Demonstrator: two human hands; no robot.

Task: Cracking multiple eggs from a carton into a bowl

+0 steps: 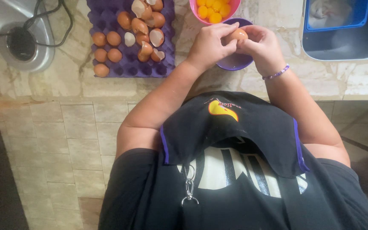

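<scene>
— Nearest us is our own black apron bib (231, 127), folded up over the chest, with a metal clip (188, 187) hanging below it. What do we have past that, starting at the left?

— Far left on the marble counter (64, 81) sits a grey appliance base (20, 40) with a black cord (58, 25) looped over it. Next comes the purple egg tray (128, 68): five whole brown eggs (107, 47) in its left columns, and a heap of broken shells (148, 30) piled in the right ones.

— And our hands?

— Our left hand (209, 44) and right hand (263, 49) are both closed around one brown egg (238, 34), fingertips and thumbs pressed to it, held directly over the purple bowl (235, 61). We cannot tell whether the shell is already cracked.

— Behind that?

— A pink bowl (194, 8) of yolks (214, 10), just past the purple one. At the far right, a steel sink (346, 49) with a blue tub (337, 17) in it.

— What could go wrong from here?

— We judge the main risk is the yolk breaking if our thumbs press in too hard, so it would run into the purple bowl with the white. Shell fragments could drop in too, should the egg split unevenly. The egg hangs near the bowl's back rim, so a drift of the hands might spill onto the counter.
</scene>
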